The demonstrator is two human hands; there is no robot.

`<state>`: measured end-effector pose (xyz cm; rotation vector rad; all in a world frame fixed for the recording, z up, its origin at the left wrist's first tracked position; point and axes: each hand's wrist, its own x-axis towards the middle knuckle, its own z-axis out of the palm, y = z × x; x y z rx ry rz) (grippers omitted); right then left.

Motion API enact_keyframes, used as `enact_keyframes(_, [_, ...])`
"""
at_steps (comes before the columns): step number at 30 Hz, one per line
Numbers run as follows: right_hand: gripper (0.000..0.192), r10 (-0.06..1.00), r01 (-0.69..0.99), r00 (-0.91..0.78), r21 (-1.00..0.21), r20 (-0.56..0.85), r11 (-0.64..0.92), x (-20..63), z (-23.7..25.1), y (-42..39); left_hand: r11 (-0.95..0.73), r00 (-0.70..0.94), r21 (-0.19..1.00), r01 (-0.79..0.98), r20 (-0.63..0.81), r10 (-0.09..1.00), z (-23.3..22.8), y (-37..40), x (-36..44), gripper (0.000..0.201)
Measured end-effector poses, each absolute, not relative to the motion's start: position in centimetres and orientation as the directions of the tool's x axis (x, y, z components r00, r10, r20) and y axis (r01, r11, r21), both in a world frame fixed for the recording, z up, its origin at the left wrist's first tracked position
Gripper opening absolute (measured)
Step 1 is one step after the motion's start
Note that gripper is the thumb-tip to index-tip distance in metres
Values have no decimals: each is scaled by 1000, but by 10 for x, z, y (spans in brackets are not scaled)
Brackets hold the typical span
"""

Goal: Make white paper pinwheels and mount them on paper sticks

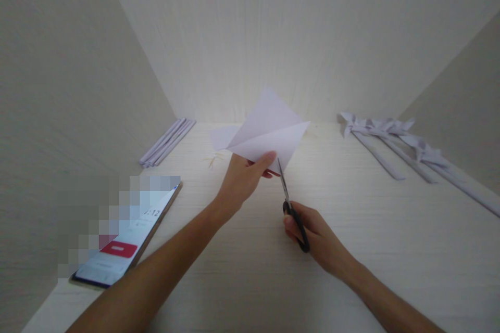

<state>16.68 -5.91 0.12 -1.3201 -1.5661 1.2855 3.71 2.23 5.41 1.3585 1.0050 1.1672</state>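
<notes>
We are holding a folded white paper (269,132) up over the middle of the desk (242,250), pinching its lower edge with our left hand (244,179). The thumb is lying across the front of the sheet and the other fingers are curling behind it, so the hand is closing firmly on the paper. The sheet is showing a crease running from its left corner to its right point, and it is tilting a little toward the back wall (273,36).

Our right hand (312,237) is gripping black-handled scissors (291,205), with fingers wrapped through and around the loops. The blades are pointing up and slightly left, and their tips are meeting the bottom edge of the paper just beside our left thumb. The blades are looking nearly closed, though we cannot tell whether they are actually biting into the sheet.

A phone (125,242) is lying on the desk to the left, near our left forearm, its screen lit and partly blurred. Rolled paper strips (167,143) are resting against the left wall, and folded, knotted strips (402,148) are lying along the right side, well apart from both hands.
</notes>
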Motion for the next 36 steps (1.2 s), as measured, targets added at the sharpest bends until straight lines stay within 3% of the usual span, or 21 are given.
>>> enact_keyframes(36, [31, 973, 282, -210, -959, -91, -29, 167, 3, -59, -82, 174, 996, -45, 88, 981, 56, 21, 37, 23])
